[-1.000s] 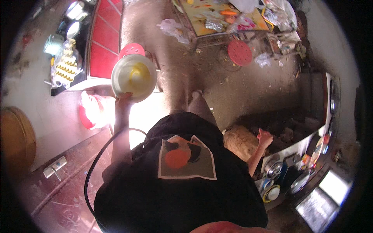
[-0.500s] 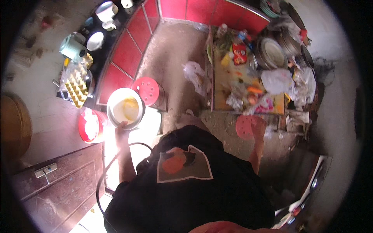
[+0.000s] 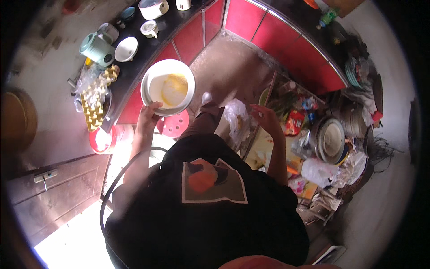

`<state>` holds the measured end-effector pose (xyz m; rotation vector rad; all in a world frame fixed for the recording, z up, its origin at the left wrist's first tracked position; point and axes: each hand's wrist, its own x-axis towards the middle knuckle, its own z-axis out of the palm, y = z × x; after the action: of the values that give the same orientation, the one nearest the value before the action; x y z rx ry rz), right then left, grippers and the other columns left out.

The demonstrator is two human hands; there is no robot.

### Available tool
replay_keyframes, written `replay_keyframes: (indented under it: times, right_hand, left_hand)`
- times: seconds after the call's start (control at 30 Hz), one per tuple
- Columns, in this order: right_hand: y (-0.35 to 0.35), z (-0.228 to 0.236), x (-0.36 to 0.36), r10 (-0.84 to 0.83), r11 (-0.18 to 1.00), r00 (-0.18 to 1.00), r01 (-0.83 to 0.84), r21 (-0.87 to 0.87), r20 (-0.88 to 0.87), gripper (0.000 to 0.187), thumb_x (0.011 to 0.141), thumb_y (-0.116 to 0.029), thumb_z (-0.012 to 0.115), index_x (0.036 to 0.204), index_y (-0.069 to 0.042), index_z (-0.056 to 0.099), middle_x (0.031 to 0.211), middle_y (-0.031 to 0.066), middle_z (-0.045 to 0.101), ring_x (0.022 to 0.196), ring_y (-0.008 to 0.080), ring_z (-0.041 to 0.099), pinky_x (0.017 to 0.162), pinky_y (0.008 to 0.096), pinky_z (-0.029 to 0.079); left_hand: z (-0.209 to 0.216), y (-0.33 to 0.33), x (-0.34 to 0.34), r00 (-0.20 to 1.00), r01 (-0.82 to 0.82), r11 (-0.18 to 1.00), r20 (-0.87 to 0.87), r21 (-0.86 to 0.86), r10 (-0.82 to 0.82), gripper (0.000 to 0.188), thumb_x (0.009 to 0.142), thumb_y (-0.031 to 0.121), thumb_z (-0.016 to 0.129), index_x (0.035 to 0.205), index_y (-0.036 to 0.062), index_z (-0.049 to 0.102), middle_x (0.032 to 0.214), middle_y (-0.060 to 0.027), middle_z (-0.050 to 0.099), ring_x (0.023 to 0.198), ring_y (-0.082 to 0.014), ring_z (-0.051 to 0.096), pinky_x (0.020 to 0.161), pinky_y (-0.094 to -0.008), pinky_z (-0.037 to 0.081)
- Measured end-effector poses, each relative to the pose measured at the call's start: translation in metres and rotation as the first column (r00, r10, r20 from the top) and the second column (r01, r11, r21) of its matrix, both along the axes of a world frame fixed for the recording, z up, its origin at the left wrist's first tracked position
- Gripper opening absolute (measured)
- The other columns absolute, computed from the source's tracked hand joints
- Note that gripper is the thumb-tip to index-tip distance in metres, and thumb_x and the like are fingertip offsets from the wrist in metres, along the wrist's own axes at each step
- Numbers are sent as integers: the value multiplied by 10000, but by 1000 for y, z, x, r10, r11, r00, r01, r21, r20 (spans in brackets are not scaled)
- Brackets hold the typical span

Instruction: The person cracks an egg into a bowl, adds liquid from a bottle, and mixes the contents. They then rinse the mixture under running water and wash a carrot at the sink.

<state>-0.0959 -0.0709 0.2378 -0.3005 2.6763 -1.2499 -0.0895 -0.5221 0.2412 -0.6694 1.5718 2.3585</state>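
Observation:
In my left hand [image 3: 148,117] is a white bowl [image 3: 154,85], gripped by its near rim with the thumb on top. Its mouth faces up, and a yellow substance lies inside; I cannot tell what it is. A red round stool [image 3: 174,125] with holes in its seat stands just beyond and below the bowl. My right hand [image 3: 267,121] is held out over the left edge of a low, cluttered table [image 3: 264,148], its fingers apart and holding nothing. Nearest to it is a white plastic bag [image 3: 236,117] on the floor.
A black counter [image 3: 134,56] at the left carries a pale green kettle [image 3: 96,48], a small white bowl [image 3: 126,48] and an egg tray [image 3: 92,112]. Under it stands a red bucket [image 3: 117,139]. Pots [image 3: 332,139], bags and a red packet [image 3: 294,122] crowd the right side.
My view has turned right and I have stepped toward the counters. The bowl moved forward in my left hand. My right hand has come from beside another red stool to over the table's edge.

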Motion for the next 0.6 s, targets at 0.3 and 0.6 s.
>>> replay_keyframes:
  times: [0.3, 0.6]
  right_hand:
    - [-68, 19, -294, 174, 952, 976, -201, -230, -131, 327, 920, -141, 601, 1228, -31, 585, 1052, 103, 674, 910, 160, 648, 792, 295, 515]
    - [-187, 49, -505, 417, 827, 888, -282, -486, 195, 384, 990, -212, 495, 1319, -15, 482, 1067, 85, 640, 835, 119, 633, 727, 249, 507]
  left_hand:
    - [0, 13, -233, 990, -26, 996, -134, 85, 37, 534, 786, 24, 625, 1282, -49, 442, 1124, -161, 602, 971, -258, 637, 853, -373, 544]
    - [43, -2, -393, 972, -187, 979, -131, 80, 197, 535, 780, 25, 613, 1289, -6, 451, 1087, -128, 622, 897, -232, 670, 778, -362, 590]
